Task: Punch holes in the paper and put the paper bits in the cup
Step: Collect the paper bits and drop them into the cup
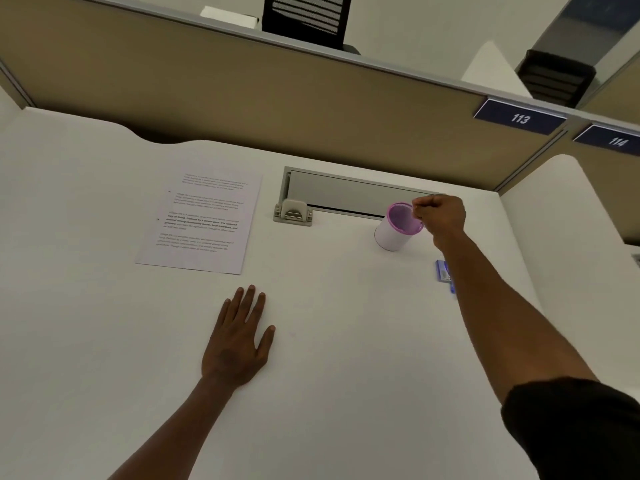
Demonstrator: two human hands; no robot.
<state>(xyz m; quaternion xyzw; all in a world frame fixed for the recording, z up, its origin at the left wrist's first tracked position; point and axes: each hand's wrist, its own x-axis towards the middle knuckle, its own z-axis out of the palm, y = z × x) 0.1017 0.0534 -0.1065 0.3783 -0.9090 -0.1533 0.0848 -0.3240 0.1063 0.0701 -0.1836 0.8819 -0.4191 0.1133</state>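
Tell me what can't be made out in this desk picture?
- Any paper bits: too small to see, whether pinched in the right hand or inside the cup.
- Text on the paper: too small and blurred in the head view.
- Blue object: partly hidden behind the right forearm.
- Hole punch: small; details unclear.

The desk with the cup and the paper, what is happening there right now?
A person is working at a white desk. The right hand is held at the rim of a white cup with a pink inside, fingers pinched together; whether it holds paper bits cannot be seen. The left hand rests flat on the desk. The printed paper lies to the left, and the hole punch stands between paper and cup.
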